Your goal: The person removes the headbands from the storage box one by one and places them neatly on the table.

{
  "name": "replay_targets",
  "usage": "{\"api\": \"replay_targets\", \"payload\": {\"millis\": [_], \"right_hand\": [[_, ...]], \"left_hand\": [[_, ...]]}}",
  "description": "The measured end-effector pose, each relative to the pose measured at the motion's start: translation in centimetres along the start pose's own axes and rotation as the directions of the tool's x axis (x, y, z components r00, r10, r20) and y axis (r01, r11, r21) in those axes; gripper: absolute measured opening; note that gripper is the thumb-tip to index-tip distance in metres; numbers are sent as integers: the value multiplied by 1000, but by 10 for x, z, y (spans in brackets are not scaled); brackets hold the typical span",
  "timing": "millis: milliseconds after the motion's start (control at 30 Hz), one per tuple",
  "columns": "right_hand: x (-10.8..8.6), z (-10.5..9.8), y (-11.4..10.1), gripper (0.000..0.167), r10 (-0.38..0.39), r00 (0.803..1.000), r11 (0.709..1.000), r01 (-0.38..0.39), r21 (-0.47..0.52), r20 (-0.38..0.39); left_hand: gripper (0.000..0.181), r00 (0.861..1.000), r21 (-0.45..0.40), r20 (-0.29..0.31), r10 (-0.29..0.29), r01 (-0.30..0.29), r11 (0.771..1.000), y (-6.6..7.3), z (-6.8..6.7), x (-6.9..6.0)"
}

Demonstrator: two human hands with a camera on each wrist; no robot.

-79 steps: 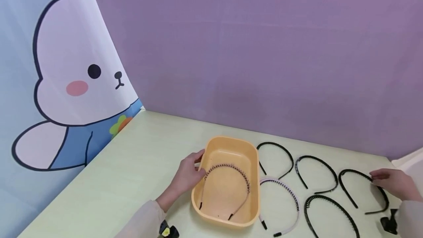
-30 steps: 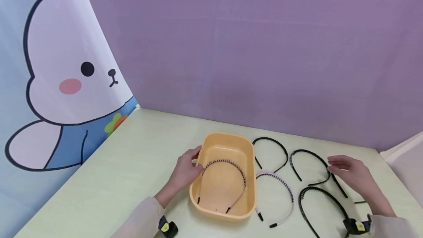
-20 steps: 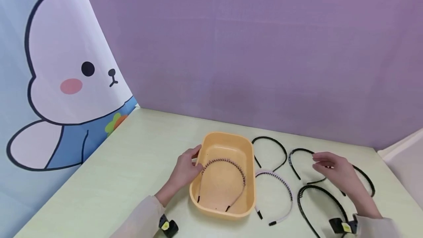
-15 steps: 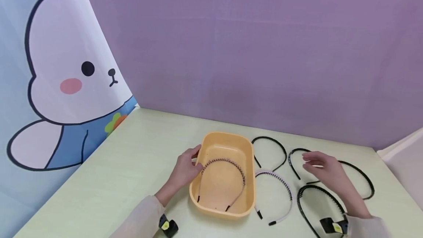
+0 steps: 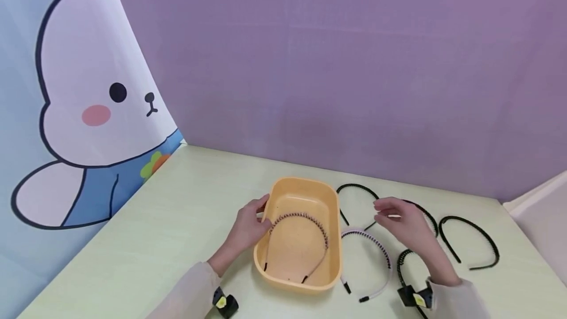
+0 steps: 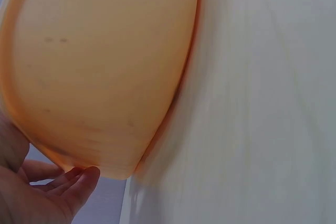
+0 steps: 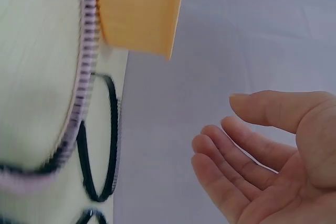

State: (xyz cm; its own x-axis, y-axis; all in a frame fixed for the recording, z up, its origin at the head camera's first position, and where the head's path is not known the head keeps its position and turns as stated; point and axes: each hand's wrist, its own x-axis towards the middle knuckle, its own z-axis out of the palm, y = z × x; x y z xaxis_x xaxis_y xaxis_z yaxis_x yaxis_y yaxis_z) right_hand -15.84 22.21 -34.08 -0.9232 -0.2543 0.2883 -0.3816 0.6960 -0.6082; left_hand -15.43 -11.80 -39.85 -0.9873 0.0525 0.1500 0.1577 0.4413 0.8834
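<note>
My left hand grips the left wall of a yellow-orange plastic basin, thumb at the rim and fingers outside. In the left wrist view, fingertips touch the basin's outer wall. A pinkish-brown toothed headband lies inside. Right of the basin, my right hand hovers over several headbands, holding nothing; its thumb and fingers stand apart in the right wrist view. Nearest are a lilac headband and a black headband behind it. My hand and wrist partly hide two other black ones.
A further black headband lies at the far right of the pale table. Behind the table rises a purple cloth backdrop. On the left hangs a panel with a cartoon rabbit.
My right hand has left the black headband at the far right and moved leftward across the others, toward the basin. My left hand and the basin keep their places; the view has shifted slightly.
</note>
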Motion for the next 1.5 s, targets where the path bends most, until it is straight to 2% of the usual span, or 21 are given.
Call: {"api": "replay_targets", "payload": {"millis": [167, 500, 833, 1100, 1333, 1500], "right_hand": [[5, 9, -15, 25, -3, 1000, 1000, 3, 22, -5], [18, 33, -33, 27, -11, 998, 994, 5, 112, 61], [31, 57, -47, 24, -80, 991, 982, 58, 181, 112], [41, 79, -50, 25, -102, 975, 985, 72, 159, 196], [57, 89, -51, 25, -142, 961, 982, 106, 156, 239], [68, 98, -49, 27, -136, 950, 986, 102, 131, 281]], "left_hand": [[60, 1000, 0, 3, 0, 0, 1000, 1, 1, 1], [60, 1000, -8, 3, 9, -9, 1000, -2, 1, 1], [60, 1000, 1, -5, 13, -13, 1000, -6, 0, 1], [60, 1000, -5, 3, 18, -18, 1000, -3, 0, 1], [61, 1000, -17, 10, 21, -21, 1000, -5, 0, 1], [61, 1000, -21, 10, 15, -15, 1000, -6, 2, 2]]}}
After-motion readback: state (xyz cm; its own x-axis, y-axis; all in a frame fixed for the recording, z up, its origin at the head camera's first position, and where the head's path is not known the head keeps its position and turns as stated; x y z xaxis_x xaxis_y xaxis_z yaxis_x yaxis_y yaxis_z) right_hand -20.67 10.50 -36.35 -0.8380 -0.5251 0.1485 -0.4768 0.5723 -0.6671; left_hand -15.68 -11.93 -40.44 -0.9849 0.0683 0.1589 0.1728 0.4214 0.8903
